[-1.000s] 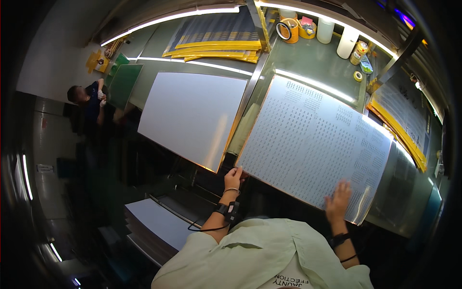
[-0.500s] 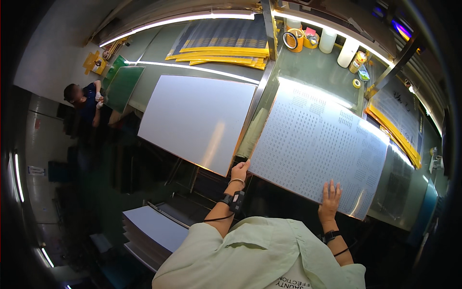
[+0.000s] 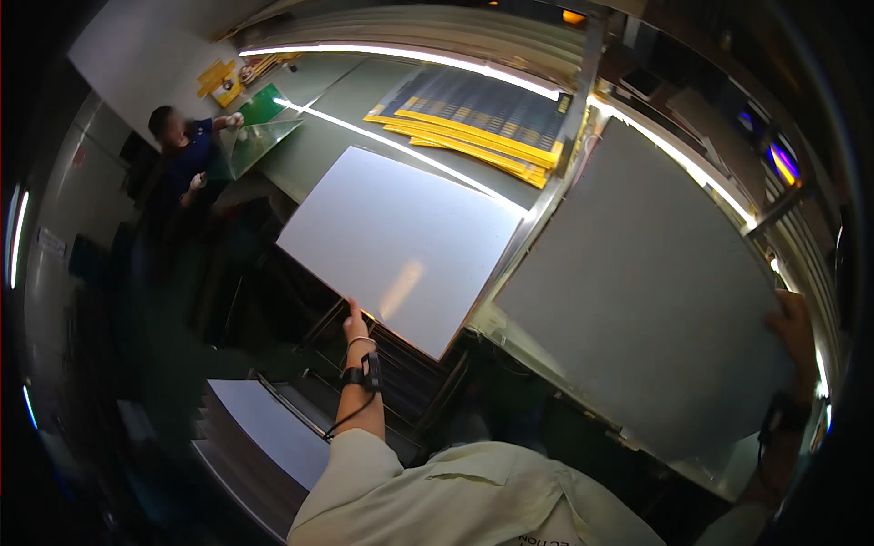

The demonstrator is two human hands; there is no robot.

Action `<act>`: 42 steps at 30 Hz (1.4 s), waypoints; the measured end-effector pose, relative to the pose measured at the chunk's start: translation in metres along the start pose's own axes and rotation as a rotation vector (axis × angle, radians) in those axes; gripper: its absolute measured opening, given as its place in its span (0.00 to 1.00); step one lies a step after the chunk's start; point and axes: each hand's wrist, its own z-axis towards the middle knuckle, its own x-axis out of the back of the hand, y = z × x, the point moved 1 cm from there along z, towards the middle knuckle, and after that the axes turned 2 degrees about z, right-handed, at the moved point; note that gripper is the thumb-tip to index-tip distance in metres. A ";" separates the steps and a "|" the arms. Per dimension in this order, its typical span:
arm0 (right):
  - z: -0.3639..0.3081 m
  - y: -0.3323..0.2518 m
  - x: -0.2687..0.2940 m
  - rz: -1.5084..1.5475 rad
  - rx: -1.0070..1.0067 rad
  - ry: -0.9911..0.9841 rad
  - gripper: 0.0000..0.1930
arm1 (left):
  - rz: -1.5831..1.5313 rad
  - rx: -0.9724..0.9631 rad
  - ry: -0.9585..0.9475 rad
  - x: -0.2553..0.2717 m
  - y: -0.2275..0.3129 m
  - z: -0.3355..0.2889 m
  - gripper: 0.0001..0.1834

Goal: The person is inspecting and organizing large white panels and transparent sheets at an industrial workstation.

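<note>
Grey and matte, the large sheet (image 3: 637, 291) lies over the green table (image 3: 364, 118), the right hand (image 3: 790, 318) seemingly gripping its far right edge, while the left hand (image 3: 355, 323) touches the near edge of the white sheet (image 3: 401, 241) beside it.
</note>
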 end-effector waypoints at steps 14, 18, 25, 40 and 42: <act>0.140 0.153 -0.239 0.067 0.087 -0.411 0.28 | -0.695 -0.136 -0.357 0.015 0.022 -0.078 0.14; 0.083 -0.016 -0.333 1.278 -0.119 -0.949 0.33 | -0.772 -0.211 -0.602 0.039 0.030 -0.130 0.22; 0.040 -0.183 -0.277 1.229 0.289 -0.506 0.18 | -0.544 -0.206 -0.907 0.025 0.048 -0.106 0.32; -0.033 -0.142 -0.445 -0.574 1.022 -0.973 0.35 | -1.269 0.110 -0.753 -0.033 0.034 -0.091 0.41; -0.042 -0.153 -0.476 -0.549 1.056 -0.959 0.40 | -1.231 0.171 -0.746 -0.033 0.035 -0.091 0.42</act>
